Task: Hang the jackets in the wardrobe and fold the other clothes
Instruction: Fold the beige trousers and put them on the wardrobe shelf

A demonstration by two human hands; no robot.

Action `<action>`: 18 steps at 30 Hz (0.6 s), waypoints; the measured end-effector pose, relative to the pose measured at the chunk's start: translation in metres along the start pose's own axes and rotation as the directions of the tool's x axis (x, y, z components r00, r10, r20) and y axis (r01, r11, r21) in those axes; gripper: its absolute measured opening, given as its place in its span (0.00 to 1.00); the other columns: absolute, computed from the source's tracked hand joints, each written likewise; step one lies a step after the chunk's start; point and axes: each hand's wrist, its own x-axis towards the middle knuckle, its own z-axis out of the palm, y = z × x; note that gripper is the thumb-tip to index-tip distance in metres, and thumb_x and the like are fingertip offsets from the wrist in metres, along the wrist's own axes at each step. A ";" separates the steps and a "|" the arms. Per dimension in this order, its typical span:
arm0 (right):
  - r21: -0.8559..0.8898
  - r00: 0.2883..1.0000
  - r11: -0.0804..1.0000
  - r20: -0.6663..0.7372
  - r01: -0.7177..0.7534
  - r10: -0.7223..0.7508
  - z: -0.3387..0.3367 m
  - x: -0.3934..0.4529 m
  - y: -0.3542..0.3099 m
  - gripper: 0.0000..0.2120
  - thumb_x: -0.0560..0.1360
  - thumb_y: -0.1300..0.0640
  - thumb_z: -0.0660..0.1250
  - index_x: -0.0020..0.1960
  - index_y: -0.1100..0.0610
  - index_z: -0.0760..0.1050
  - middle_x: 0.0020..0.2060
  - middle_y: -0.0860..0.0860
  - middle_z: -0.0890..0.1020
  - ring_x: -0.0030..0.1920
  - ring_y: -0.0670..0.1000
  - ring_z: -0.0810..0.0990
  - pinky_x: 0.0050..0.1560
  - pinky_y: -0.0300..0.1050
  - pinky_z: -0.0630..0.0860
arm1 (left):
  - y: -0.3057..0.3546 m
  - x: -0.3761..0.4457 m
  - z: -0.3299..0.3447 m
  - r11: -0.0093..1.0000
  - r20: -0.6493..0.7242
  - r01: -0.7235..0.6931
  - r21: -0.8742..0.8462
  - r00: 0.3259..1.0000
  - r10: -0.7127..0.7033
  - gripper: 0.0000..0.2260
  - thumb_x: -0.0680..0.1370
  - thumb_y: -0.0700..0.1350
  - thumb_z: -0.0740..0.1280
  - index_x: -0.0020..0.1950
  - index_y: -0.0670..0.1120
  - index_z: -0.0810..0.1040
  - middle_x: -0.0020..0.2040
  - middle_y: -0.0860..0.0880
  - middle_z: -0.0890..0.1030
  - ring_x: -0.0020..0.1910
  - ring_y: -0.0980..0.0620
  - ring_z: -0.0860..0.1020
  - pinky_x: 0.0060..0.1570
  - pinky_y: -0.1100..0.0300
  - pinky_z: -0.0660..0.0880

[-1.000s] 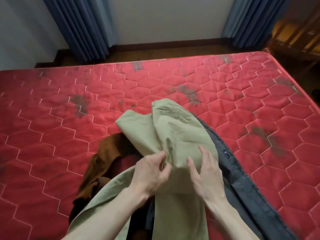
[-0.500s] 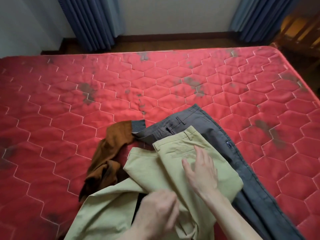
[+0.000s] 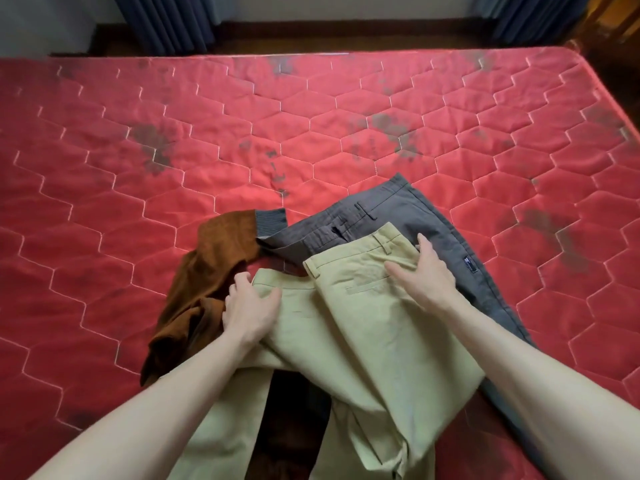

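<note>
1. A bare red mattress (image 3: 311,140) quilted in hexagons fills the view, with dark smudges scattered over its middle and right side.
2. Three garments lie bunched together at the mattress's near edge, about midway along it.
3. The khaki trousers (image 3: 363,323) lie on top, waistband toward the far edge, legs running back to the near edge and out of view.
4. The left hand (image 3: 251,311) rests on the left end of the khaki waistband. The thumb lies flat on top of the cloth and the fingers curl over its left edge, so the hand has a loose hold of that edge.
5. The right hand (image 3: 424,275) lies spread and flat, palm down, on the right part of the khaki waistband. Its fingertips reach the band's right end, and it grips nothing.
6. The grey trousers (image 3: 408,216) lie under the khaki pair, showing beyond it on the far side and the right. Their waistband points to the far edge, and a small dark label sits on the right side.
7. A brown jacket (image 3: 211,271) with a grey ribbed cuff lies crumpled to the left, partly under the khaki pair, its cuff touching the grey waistband.
8. Beyond the mattress's far edge hang blue curtains (image 3: 169,22) at the left and right, with a dark skirting board between them.
</note>
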 end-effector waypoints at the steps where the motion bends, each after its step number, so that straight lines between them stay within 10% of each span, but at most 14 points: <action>1: 0.043 0.999 0.999 -0.026 -0.018 0.019 0.001 0.000 -0.001 0.43 0.76 0.39 0.70 0.83 0.52 0.55 0.78 0.55 0.68 0.77 0.59 0.66 0.76 0.58 0.61 | -0.003 0.003 0.000 1.000 -0.012 -0.005 -0.024 1.000 0.004 0.33 0.78 0.55 0.71 0.77 0.45 0.64 0.73 0.41 0.72 0.73 0.38 0.69 0.72 0.46 0.66; 4: 0.182 0.990 0.983 -0.132 -0.027 0.052 0.002 -0.007 -0.005 0.29 0.74 0.40 0.73 0.70 0.49 0.72 0.65 0.53 0.80 0.69 0.59 0.75 0.71 0.58 0.68 | -0.010 0.006 -0.004 0.995 -0.002 -0.009 -0.104 1.000 0.009 0.32 0.74 0.54 0.76 0.74 0.45 0.71 0.64 0.45 0.79 0.67 0.43 0.76 0.70 0.48 0.70; 8: 0.255 0.988 0.964 -0.148 0.078 -0.041 0.003 -0.025 -0.005 0.16 0.74 0.42 0.74 0.40 0.54 0.77 0.37 0.52 0.83 0.46 0.60 0.82 0.50 0.55 0.78 | -0.007 0.005 -0.021 0.982 0.121 -0.065 -0.179 0.989 0.087 0.05 0.77 0.45 0.74 0.50 0.44 0.85 0.46 0.49 0.86 0.49 0.50 0.82 0.49 0.60 0.77; 13: 0.390 0.978 0.907 -0.186 0.162 -0.095 -0.014 -0.062 0.002 0.16 0.79 0.47 0.71 0.43 0.60 0.79 0.38 0.57 0.83 0.44 0.60 0.82 0.46 0.54 0.75 | 0.005 -0.023 -0.050 0.949 0.067 -0.236 -0.207 0.965 0.254 0.05 0.80 0.48 0.71 0.50 0.48 0.84 0.46 0.50 0.87 0.49 0.48 0.83 0.56 0.50 0.78; 18: 0.510 0.965 0.827 -0.221 0.237 -0.141 -0.077 -0.115 0.000 0.04 0.80 0.51 0.72 0.47 0.49 0.80 0.39 0.44 0.83 0.41 0.47 0.79 0.48 0.53 0.76 | 0.043 -0.087 -0.099 0.866 0.072 -0.252 -0.433 0.947 0.312 0.04 0.81 0.43 0.72 0.52 0.51 0.85 0.46 0.55 0.87 0.46 0.59 0.82 0.49 0.64 0.78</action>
